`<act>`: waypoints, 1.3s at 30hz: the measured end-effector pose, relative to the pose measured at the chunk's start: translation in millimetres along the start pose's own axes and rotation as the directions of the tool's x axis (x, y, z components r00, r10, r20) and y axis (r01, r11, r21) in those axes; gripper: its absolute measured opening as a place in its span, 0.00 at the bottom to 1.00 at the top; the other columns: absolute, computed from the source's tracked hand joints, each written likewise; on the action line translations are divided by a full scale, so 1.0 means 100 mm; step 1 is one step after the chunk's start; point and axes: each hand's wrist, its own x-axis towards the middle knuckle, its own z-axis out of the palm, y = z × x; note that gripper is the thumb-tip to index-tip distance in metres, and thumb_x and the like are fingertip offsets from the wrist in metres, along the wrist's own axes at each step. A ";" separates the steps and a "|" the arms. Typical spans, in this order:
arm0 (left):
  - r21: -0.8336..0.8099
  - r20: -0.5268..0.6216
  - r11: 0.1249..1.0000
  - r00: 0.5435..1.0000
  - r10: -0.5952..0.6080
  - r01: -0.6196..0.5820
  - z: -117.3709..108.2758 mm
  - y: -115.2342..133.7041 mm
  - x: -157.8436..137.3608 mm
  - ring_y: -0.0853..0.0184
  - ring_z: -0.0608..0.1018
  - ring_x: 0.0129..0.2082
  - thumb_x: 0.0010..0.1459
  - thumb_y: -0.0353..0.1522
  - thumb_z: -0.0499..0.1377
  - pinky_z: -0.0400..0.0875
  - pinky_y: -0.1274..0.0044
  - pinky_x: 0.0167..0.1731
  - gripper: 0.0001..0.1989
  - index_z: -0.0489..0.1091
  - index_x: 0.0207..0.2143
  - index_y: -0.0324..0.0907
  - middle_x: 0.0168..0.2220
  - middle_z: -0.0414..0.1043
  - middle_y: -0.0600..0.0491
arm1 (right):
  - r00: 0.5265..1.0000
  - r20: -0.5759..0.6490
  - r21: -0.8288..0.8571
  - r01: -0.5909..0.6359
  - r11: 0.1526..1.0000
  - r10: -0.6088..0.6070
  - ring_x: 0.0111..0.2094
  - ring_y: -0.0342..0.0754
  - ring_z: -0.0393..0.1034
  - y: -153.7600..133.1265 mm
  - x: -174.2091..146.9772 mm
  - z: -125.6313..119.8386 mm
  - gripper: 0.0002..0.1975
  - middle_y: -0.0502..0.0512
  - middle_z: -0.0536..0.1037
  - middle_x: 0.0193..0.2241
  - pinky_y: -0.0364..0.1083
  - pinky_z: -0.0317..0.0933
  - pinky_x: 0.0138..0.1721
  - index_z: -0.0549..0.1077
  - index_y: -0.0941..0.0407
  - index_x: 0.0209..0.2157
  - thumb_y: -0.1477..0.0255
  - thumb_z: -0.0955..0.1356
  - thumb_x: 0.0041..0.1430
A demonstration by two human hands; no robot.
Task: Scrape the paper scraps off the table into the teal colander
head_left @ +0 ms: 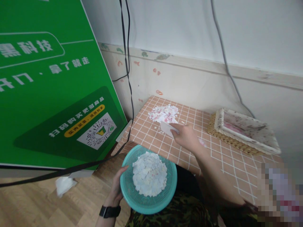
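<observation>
A teal plastic colander (171, 189) with a heap of small white paper scraps (149, 174) is gripped at its left rim by my left hand (117, 183). It hangs over my lap, just below the table's front edge. My right hand (186, 135) pinches a white card (167, 128), whose far edge meets a pile of white and pink paper scraps (164, 113) on the checked tablecloth. A few loose bits lie around that pile.
The brown checked table (189, 154) stands against the wall. A cloth-lined wicker basket (243, 132) sits at its back right. A green cabinet (54, 78) rises on the left, with black cables (129, 78) hanging before it. A white bag-like thing (65, 185) lies on the floor.
</observation>
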 end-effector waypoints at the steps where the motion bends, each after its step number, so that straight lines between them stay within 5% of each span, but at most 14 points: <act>1: -0.001 0.005 1.000 1.000 -0.005 0.005 -0.01 0.00 0.00 0.63 0.77 0.21 0.48 0.29 0.61 0.73 0.72 0.26 0.05 0.75 0.25 0.36 0.22 0.78 0.48 | 1.000 0.000 -0.002 0.004 1.000 -0.004 0.29 0.49 0.72 0.00 -0.01 0.00 0.18 0.56 0.79 0.31 0.46 0.60 0.31 0.72 0.53 0.47 0.74 0.62 0.55; 12: 0.000 0.017 1.000 1.000 -0.008 0.008 -0.05 -0.03 0.03 0.62 0.78 0.24 0.49 0.29 0.60 0.73 0.71 0.30 0.06 0.75 0.27 0.35 0.24 0.78 0.47 | 0.999 -0.032 0.064 0.036 0.997 -0.034 0.33 0.50 0.73 -0.03 0.01 0.16 0.17 0.56 0.79 0.33 0.45 0.61 0.32 0.72 0.54 0.47 0.73 0.61 0.57; 31: -0.036 0.006 0.999 1.000 0.000 0.000 -0.03 -0.02 0.04 0.64 0.78 0.22 0.48 0.28 0.61 0.73 0.73 0.27 0.04 0.75 0.26 0.35 0.23 0.78 0.49 | 0.997 0.021 -0.061 -0.070 0.996 0.071 0.28 0.49 0.72 0.03 -0.01 0.00 0.15 0.55 0.79 0.27 0.44 0.59 0.30 0.74 0.55 0.42 0.72 0.61 0.56; 39: -0.025 0.020 1.000 1.000 -0.016 0.017 -0.04 -0.01 0.04 0.63 0.78 0.23 0.48 0.29 0.60 0.73 0.71 0.29 0.06 0.76 0.27 0.35 0.24 0.78 0.48 | 0.994 -0.041 0.064 -0.094 0.994 0.097 0.34 0.52 0.74 0.02 -0.02 0.14 0.16 0.57 0.79 0.35 0.47 0.62 0.36 0.73 0.55 0.45 0.72 0.62 0.56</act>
